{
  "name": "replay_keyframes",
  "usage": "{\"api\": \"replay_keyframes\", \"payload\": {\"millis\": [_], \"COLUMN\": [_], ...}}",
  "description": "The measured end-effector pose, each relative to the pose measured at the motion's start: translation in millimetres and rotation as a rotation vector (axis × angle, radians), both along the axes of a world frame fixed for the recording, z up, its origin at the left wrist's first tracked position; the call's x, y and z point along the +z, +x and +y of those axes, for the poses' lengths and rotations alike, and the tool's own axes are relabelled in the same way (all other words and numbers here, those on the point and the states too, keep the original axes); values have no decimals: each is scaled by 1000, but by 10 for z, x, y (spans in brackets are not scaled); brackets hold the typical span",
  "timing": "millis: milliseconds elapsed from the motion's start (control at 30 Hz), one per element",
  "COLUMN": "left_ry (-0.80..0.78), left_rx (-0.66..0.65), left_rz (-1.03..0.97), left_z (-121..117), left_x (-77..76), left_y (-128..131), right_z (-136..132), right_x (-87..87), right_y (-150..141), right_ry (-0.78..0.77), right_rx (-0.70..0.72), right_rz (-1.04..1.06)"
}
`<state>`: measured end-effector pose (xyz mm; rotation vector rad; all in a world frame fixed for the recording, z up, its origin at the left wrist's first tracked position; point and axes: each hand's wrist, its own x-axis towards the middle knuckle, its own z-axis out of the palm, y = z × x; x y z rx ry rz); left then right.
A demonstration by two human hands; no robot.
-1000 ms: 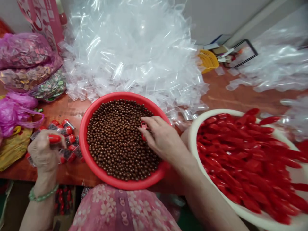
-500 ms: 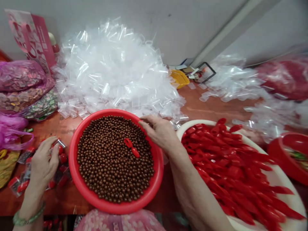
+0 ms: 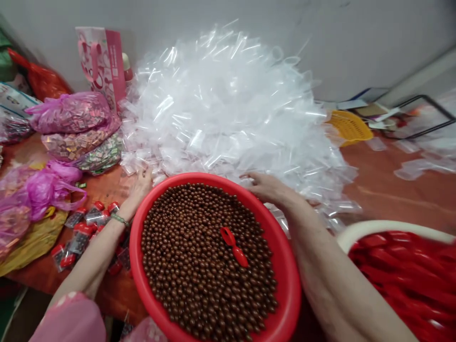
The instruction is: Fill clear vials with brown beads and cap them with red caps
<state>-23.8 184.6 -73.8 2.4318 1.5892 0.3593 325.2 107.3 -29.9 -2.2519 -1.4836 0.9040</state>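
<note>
My left hand (image 3: pixel 141 183) reaches forward at the front left edge of a heap of clear plastic tubes (image 3: pixel 228 104), just outside the rim of a red basin (image 3: pixel 137 247). Its fingers look stretched out; their tips blend into the tubes. Beyond the basin's far right rim is my right hand (image 3: pixel 265 186), fingers apart and a little bent, at the front of the same heap. Nothing shows in either hand. Small brown balls (image 3: pixel 199 266) fill the basin. On them lies a small red plastic scoop (image 3: pixel 234 247).
Filled clear tubes with red caps (image 3: pixel 83 232) lie left of the basin. Purple bags (image 3: pixel 76 114) of small packets and a pink paper bag (image 3: pixel 101 66) stand behind them. A cream tub (image 3: pixel 345 232) of red plastic pieces is at right, a yellow basket (image 3: pixel 349 127) farther back.
Both hands have moved forward to the tube heap, the left leaving the capped tubes. Between the first two frames, the right hand let go of the red scoop, which now lies on the balls. The view shifted left.
</note>
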Motion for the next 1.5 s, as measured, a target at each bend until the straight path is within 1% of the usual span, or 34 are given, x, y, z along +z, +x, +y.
{"api": "replay_keyframes", "payload": {"millis": [100,200,267,367,400,467,533,567,633,733,833,900,967,1033,1067,1133,1233,1300,1367,1433,1500], "left_ry": [-30,-43,-40,-40,-43,-48,-46,-43,-34,-48,-93,-113,-110,-85,-79,-67,-82,-129,-184,-254,-360], "left_rx": [-31,-43,-18,37,50,54,34,23,12,25,46,36,-38,-178,-257,-392,-513,-558,-577,-548,-489], "left_rz": [-47,-102,-141,-189,-201,-227,-261,-281,-328,-405,-471,-561,-681,-736,-725,-672,-608,-605,-631,-686,-773], "left_z": [95,186,240,311,328,345,341,331,299,219,85,-48,-218,-412,-509,-681,-857,-924,-973,-1023,-1084], "left_x": [-143,-199,-209,-209,-205,-189,-156,-133,-77,39,218,386,578,753,820,897,898,878,877,901,938], "left_y": [97,190,246,308,321,328,309,290,232,112,-20,-86,-110,-85,-57,14,112,160,197,232,262], "right_z": [14,10,3,-52,-90,-194,-313,-368,-449,-494,-496,-503,-523,-558,-582,-642,-746,-801,-831,-841,-849], "right_x": [6,42,109,289,362,503,607,638,653,587,488,434,399,386,389,420,518,590,638,647,625], "right_y": [-65,-112,-123,-155,-184,-276,-398,-460,-566,-658,-699,-723,-747,-762,-765,-772,-815,-880,-964,-1046,-1113], "right_ry": [-15,62,117,241,296,372,357,320,237,157,134,138,162,186,197,232,325,390,440,460,443], "right_rx": [-71,-148,-192,-232,-222,-143,-8,70,204,332,384,379,386,418,434,437,401,400,419,418,396], "right_rz": [129,192,218,254,273,326,343,309,172,-118,-315,-344,-311,-245,-214,-176,-77,49,167,259,377]}}
